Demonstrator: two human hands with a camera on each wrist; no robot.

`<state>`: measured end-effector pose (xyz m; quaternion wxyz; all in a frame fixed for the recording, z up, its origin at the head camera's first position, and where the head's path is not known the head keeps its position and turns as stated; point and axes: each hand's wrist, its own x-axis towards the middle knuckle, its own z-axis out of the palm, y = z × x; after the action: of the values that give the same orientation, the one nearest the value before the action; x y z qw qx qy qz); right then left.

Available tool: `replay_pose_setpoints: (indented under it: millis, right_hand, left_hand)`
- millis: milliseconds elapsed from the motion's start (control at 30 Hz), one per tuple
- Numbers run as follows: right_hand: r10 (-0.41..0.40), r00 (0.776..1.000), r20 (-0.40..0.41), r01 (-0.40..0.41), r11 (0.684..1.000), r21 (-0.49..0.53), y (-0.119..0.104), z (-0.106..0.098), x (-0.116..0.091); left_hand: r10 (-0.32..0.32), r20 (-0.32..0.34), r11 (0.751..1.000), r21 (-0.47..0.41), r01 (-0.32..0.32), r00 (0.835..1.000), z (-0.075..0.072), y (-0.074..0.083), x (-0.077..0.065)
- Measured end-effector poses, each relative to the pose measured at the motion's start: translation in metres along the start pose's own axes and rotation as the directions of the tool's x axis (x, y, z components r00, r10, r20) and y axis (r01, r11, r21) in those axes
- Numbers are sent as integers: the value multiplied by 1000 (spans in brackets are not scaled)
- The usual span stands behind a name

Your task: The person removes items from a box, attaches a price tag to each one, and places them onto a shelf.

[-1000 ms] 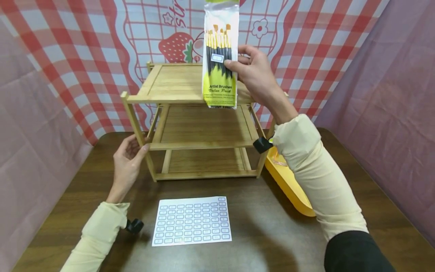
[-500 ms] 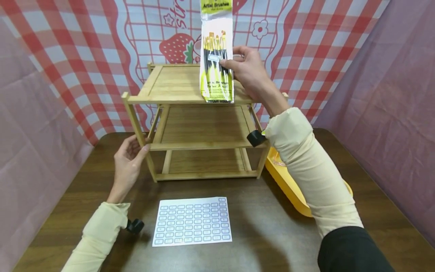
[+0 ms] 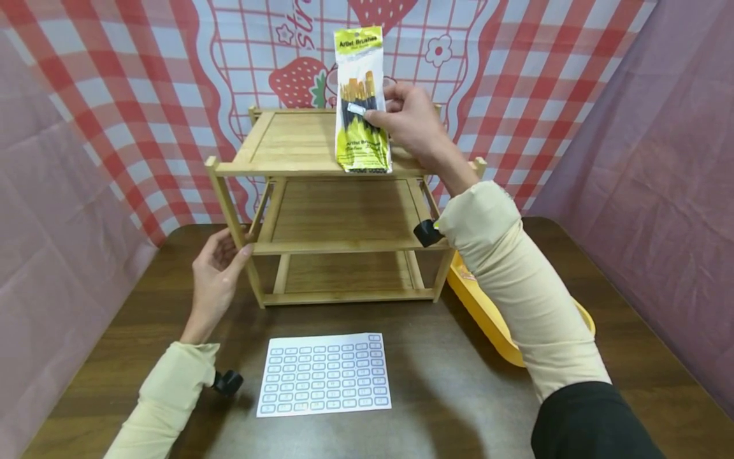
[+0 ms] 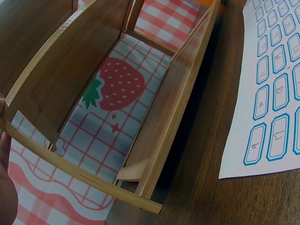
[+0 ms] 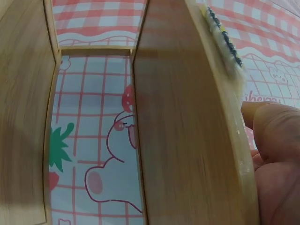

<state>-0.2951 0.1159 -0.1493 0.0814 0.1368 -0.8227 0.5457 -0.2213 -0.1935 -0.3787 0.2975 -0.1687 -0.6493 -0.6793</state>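
My right hand (image 3: 413, 124) pinches the right side of a packet of artist brushes (image 3: 362, 143), thumb in front near a small white label. The clear and yellow-green packet stands upright over the top tier of a three-tier wooden shelf (image 3: 344, 245). In the right wrist view the packet's lower end (image 5: 225, 40) shows close by the top board's front edge. My left hand (image 3: 216, 268) grips the shelf's front left post beside the middle tier, and only a sliver of that hand (image 4: 6, 187) shows in the left wrist view.
A white sheet of numbered, blue-framed labels (image 3: 323, 376) lies on the brown table (image 3: 413, 357) before the shelf. A yellow tray (image 3: 487, 312) stands to the right, partly behind my right sleeve. Red checked cloth (image 3: 504, 83) hangs behind, pink cloth (image 3: 631, 159) at the sides.
My right hand has carried the brush packet a little left and farther back over the top tier, so its yellow header now shows. The left hand stays on the post.
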Motion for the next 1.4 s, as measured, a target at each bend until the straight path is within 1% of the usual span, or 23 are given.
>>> replay_pose_setpoints:
  millis: [100,200,333,467,567,667,767,967,1067,1233,1333,1400]
  right_hand:
    - [-12,1000,-4,12,990,-141,0,1,-1]
    - [-25,1000,7,26,963,-267,0,2,-3]
    - [-33,999,19,38,927,-374,-2,3,-4]
    - [1,1000,30,12,899,-438,-3,5,-5]
    - [21,999,49,4,885,-466,-3,6,-5]
    - [19,998,65,15,871,-491,-3,6,-5]
    - [18,997,76,23,865,-502,-3,6,-4]
    - [8,996,85,40,836,-547,-3,6,-3]
    - [26,997,79,23,825,-565,-4,5,-3]
    - [54,997,50,-13,794,-607,-5,4,-4]
    - [66,997,39,-28,786,-618,-6,3,-5]
    - [78,996,31,-42,786,-617,-6,2,-6]
  left_hand:
    - [1,0,1000,-5,-1,1000,0,0,0]
    - [1,0,1000,-3,-1,1000,0,0,0]
    - [-2,-2,1000,-2,2,1000,0,0,-1]
    - [-3,0,1000,-3,3,1000,0,0,-1]
    - [0,0,1000,-9,0,1000,0,0,-1]
    - [5,0,1000,-16,-5,1000,0,-1,-1]
    - [6,1,1000,-16,-6,1000,0,-1,-1]
    - [0,2,1000,-13,0,1000,0,0,-1]
    - [0,3,1000,-8,0,1000,1,0,-1]
    - [-7,4,1000,1,7,1000,1,1,-1]
    - [-11,0,1000,5,11,1000,0,1,-1]
    - [-11,-2,1000,6,11,1000,1,1,-1]
